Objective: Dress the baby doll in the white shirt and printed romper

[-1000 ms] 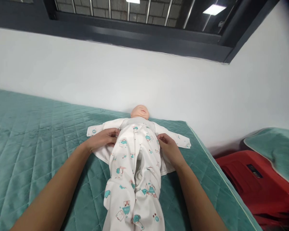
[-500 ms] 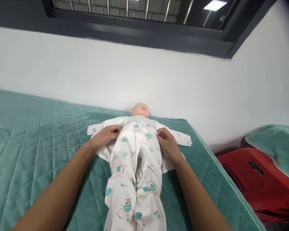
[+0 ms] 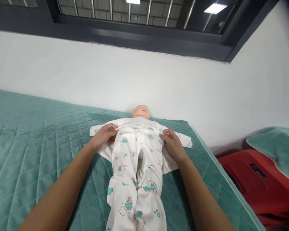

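Observation:
A baby doll point(image 3: 141, 112) lies on its back with its head toward the wall. White baby trousers point(image 3: 127, 160) with teal and pink animal prints cover its legs and reach up over its lower body. Under the doll a white long-sleeved top point(image 3: 185, 140) is spread out, its sleeves stretched to both sides. At the waistband's left end, my left hand point(image 3: 106, 134) pinches the fabric between thumb and fingers. My right hand point(image 3: 172, 143) grips the right end of the same waistband, which is drawn out taut between the two hands.
A green quilted cover point(image 3: 50, 154) lies beneath the doll, with its piped edge on the right. Beyond that edge stands a red plastic object point(image 3: 260, 179), partly under another green cloth point(image 3: 276, 147). A white wall point(image 3: 110, 77) and a dark window frame point(image 3: 144, 35) rise behind.
Both hands have moved slightly outward, stretching the trousers' waistband sideways. The waistband edge now shows as a taut line across the doll's belly. The view has shifted slightly.

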Demonstrator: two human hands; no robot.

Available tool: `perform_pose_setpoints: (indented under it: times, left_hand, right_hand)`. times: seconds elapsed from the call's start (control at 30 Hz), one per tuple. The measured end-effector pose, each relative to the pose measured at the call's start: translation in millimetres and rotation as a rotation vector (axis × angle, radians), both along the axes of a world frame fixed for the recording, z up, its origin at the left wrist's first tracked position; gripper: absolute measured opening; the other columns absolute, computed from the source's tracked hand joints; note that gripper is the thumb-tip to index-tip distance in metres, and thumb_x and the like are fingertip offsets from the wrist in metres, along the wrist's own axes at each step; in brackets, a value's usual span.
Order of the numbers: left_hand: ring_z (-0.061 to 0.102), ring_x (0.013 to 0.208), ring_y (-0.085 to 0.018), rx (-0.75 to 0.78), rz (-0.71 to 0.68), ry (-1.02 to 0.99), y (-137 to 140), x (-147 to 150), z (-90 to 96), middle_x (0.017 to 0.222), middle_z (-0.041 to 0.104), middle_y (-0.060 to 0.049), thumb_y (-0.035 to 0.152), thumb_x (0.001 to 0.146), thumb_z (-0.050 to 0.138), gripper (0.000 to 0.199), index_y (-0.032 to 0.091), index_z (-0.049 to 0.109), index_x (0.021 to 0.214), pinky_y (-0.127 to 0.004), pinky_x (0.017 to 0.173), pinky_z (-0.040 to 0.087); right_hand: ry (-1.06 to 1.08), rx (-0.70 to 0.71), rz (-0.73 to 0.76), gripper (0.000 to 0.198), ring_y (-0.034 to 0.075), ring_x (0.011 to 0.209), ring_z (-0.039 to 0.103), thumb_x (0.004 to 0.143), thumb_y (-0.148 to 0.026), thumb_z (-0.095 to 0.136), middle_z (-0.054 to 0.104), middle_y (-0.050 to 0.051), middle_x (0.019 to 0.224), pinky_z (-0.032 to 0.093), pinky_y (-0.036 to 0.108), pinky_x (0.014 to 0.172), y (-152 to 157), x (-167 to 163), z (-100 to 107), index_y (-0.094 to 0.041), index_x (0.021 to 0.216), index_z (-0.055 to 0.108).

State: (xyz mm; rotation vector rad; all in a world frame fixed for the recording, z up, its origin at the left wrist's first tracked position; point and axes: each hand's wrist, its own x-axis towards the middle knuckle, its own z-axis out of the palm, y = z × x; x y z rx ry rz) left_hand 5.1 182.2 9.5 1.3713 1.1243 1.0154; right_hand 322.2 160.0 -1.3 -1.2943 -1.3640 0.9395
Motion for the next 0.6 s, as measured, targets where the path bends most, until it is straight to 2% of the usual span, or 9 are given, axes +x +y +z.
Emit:
perform_pose_setpoints:
  times: [0.13, 0.3, 0.4, 0.47, 0.6]
  left_hand:
    - [0.051, 0.057, -0.014, 0.055, 0.078, 0.2, -1.7, 5.8, 5.1, 0.061, 0.055, 0.004, 0.052, 0.077, 0.063, 0.035, 0.021, 0.047, 0.071, -0.025, 0.055, 0.037]
    - [0.055, 0.066, -0.019, 0.16, 0.153, 0.44, 5.3, 9.0, -5.0, 0.064, 0.059, 0.0, 0.045, 0.081, 0.057, 0.026, 0.023, 0.047, 0.072, -0.029, 0.062, 0.04]
    - [0.058, 0.074, -0.023, 0.164, 0.222, 0.639, 5.8, 13.8, -8.8, 0.072, 0.064, -0.004, 0.038, 0.083, 0.053, 0.016, 0.023, 0.053, 0.078, -0.032, 0.069, 0.04]
    - [0.061, 0.082, -0.026, 0.151, 0.213, 0.712, 4.4, 18.2, -7.6, 0.082, 0.068, -0.007, 0.036, 0.083, 0.053, 0.014, 0.022, 0.057, 0.083, -0.033, 0.073, 0.04]
    - [0.06, 0.104, -0.03, 0.166, 0.087, 0.618, 4.1, 24.6, -0.4, 0.101, 0.071, -0.014, 0.028, 0.076, 0.059, 0.015, 0.019, 0.064, 0.088, -0.034, 0.086, 0.041]
  right_hand:
    - [-0.341, 0.064, -0.001, 0.016, 0.015, 0.06, 0.044, 0.078, -0.037, 0.062, 0.049, -0.005, 0.062, 0.034, 0.028, 0.058, -0.1, 2.7, 2.8, -0.024, 0.082, 0.053]
    - [-0.652, 0.044, -0.051, 0.005, 0.017, 0.065, 0.051, 0.081, -0.029, 0.054, 0.061, -0.001, 0.071, 0.036, 0.03, 0.063, 0.1, -3.0, 5.7, -0.024, 0.082, 0.055]
    - [-0.732, -0.002, -0.053, 0.006, 0.019, 0.068, 0.053, 0.08, -0.025, 0.052, 0.064, 0.002, 0.073, 0.035, 0.031, 0.065, 2.5, -7.8, 6.8, -0.024, 0.082, 0.058]
    - [-0.752, -0.041, -0.057, 0.009, 0.02, 0.072, 0.055, 0.078, -0.022, 0.053, 0.067, 0.005, 0.077, 0.036, 0.032, 0.067, 4.3, -10.0, 8.5, -0.023, 0.082, 0.061]
    - [-0.681, -0.063, -0.006, 0.013, 0.023, 0.075, 0.058, 0.072, -0.019, 0.055, 0.07, 0.006, 0.08, 0.039, 0.033, 0.07, 4.6, -13.7, 12.3, -0.022, 0.076, 0.067]
